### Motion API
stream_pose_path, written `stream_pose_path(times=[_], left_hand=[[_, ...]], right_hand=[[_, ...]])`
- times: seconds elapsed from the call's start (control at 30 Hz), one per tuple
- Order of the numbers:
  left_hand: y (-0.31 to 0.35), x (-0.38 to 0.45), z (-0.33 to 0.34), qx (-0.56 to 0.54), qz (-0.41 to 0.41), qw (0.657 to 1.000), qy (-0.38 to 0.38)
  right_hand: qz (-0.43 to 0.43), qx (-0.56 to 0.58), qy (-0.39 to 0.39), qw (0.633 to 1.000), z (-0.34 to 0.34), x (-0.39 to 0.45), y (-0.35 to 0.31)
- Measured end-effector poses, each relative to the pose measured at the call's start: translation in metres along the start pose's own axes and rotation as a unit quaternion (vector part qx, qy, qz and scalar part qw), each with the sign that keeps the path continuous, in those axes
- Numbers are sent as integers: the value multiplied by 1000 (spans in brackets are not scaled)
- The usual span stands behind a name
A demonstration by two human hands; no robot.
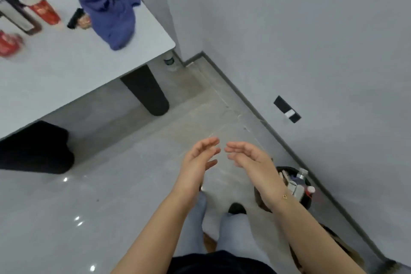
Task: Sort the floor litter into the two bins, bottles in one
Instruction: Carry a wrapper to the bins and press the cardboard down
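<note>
The person's forearms are reaching up from the bottom of the frame, ending in two bare hands near the centre. The floor (124, 196) around them is looking free of litter, so I'd judge the sorting nearly finished. The bin (305, 201) at lower right, against the wall, is holding several bottles (300, 176). A second bin may be sitting at the lower right corner behind the right arm, though it's too hidden to be sure. One bottle (169, 61) is standing in the corner past the table (73, 66), upper middle of the frame, and probably still needs collecting. The left hand (198, 160) and right hand (249, 158) are hovering apart, fingers loosely spread, holding and touching nothing.
</note>
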State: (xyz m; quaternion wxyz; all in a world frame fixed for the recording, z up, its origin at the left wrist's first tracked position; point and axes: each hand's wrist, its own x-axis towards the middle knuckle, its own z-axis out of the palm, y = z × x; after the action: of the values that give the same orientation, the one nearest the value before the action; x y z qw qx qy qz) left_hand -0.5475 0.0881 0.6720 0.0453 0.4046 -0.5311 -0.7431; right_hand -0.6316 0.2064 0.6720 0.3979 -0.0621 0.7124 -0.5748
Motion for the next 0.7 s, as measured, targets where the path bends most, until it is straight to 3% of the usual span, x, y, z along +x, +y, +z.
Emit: stream_pose_path(times=[0.33, 0.7], left_hand=[[14, -56, -160, -118, 68, 978, 160], [27, -106, -467, -201, 101, 924, 309]], right_hand=[[-27, -99, -132, 986, 152, -3, -32], [-77, -129, -245, 958, 477, -5, -55]])
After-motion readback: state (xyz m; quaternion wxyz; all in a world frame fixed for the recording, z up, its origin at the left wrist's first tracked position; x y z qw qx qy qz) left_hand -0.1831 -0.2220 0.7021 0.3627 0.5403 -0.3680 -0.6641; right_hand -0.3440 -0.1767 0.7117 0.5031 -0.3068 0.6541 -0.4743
